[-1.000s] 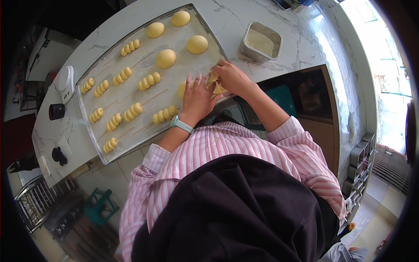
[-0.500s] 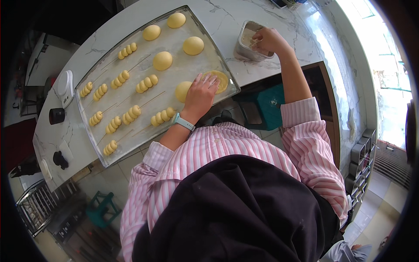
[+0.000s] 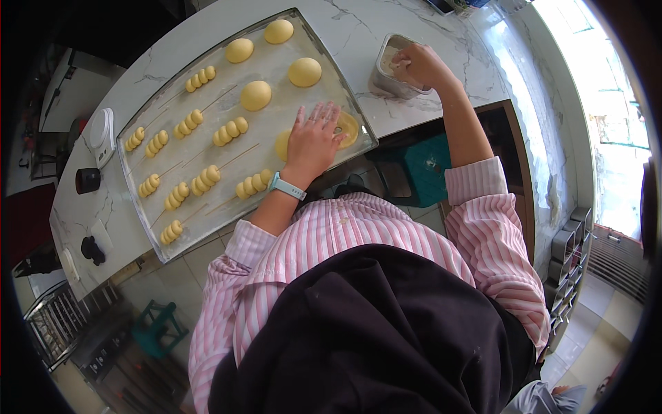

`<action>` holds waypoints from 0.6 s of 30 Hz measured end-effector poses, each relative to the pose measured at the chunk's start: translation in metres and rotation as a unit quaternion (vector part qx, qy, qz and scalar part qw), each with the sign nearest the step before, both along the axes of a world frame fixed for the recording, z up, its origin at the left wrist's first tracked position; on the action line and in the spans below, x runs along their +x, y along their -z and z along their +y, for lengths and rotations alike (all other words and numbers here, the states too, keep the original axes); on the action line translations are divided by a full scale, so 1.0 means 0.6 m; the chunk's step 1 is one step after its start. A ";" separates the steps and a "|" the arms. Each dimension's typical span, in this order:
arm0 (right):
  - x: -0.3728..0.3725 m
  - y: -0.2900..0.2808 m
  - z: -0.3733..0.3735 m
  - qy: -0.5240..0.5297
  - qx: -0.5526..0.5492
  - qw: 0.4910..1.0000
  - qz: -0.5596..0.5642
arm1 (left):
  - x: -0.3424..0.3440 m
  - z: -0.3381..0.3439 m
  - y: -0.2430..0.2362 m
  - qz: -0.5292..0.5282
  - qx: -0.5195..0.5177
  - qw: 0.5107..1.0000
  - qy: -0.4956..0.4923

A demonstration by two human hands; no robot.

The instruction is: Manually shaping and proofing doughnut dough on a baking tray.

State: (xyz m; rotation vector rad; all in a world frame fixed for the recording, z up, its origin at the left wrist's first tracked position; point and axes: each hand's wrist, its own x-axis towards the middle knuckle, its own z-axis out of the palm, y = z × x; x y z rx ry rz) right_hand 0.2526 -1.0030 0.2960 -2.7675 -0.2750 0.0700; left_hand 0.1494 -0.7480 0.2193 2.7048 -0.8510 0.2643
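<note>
Left hand [image 3: 314, 141]: flat, fingers spread wide, palm down on the baking tray [image 3: 141, 183]; it holds nothing. Fingertips touch a flattened yellow dough disc [image 3: 347, 129] lying at the tray's 3 o'clock corner. A second dough piece [image 3: 283, 145] shows partly from under the hand at its 9 o'clock side. A pale blue watch [image 3: 287, 186] sits on that wrist.

Right hand [image 3: 417, 65]: fingers curled down into a small rectangular container [image 3: 383, 77] on the marble counter [image 3: 358, 31], at 1 o'clock from the left hand and well apart from it. Whether the fingers pinch anything inside, cannot tell.

Tray contents: 4 round dough balls [image 3: 256, 95] toward the tray's 12 to 1 o'clock end; 9 skewers of small dough balls [image 3: 231, 130] in rows toward 9 o'clock.

Off the tray at 9 o'clock: a white kitchen scale [image 3: 102, 134] and a small dark cup [image 3: 87, 181] on the counter.
</note>
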 end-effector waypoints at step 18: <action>-0.023 -0.015 -0.032 -0.052 0.079 0.990 -0.108 | -0.122 0.264 -0.048 -0.219 -0.207 0.857 -0.417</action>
